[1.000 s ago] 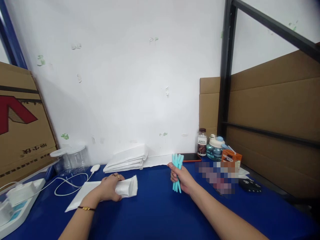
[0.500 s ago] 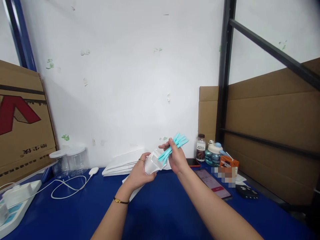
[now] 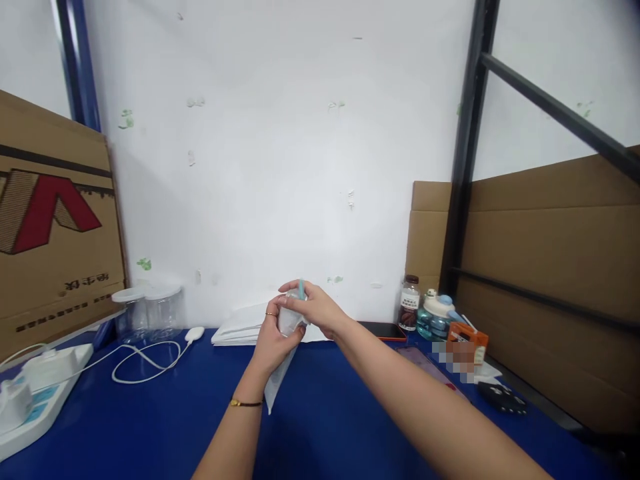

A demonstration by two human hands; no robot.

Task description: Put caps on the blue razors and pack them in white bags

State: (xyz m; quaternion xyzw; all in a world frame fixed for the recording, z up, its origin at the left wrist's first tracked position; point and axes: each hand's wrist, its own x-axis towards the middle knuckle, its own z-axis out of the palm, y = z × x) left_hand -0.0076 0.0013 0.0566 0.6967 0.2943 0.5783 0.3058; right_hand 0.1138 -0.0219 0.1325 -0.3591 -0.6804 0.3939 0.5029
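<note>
My left hand (image 3: pixel 274 340) is wrapped around a white plastic bag (image 3: pixel 281 380), whose lower end hangs down below it to a point. Over the bag's mouth, my right hand (image 3: pixel 317 308) is closed, with its fingers bent toward the left hand. A short end of the turquoise plastic sticks (image 3: pixel 301 289) pokes up between the right fingers; the rest of the bundle is hidden by the hand and the bag. Both hands are close together above the blue table (image 3: pixel 320 407). Behind them lies a stack of white sheets or bags (image 3: pixel 235 333).
Clear lidded jars (image 3: pixel 165 313), a white cable (image 3: pixel 150 367) and a power strip (image 3: pixel 55 393) are on the left. Toward the right stand a brown-capped bottle (image 3: pixel 409 303), a teal bottle (image 3: pixel 434 320) and an orange carton (image 3: pixel 470 340). Two phones (image 3: pixel 383 331) lie near my right forearm.
My right hand has moved left and down with the turquoise sticks to the bag's mouth, so most of them are now hidden. The left hand has shifted slightly left, and the view has turned a little.
</note>
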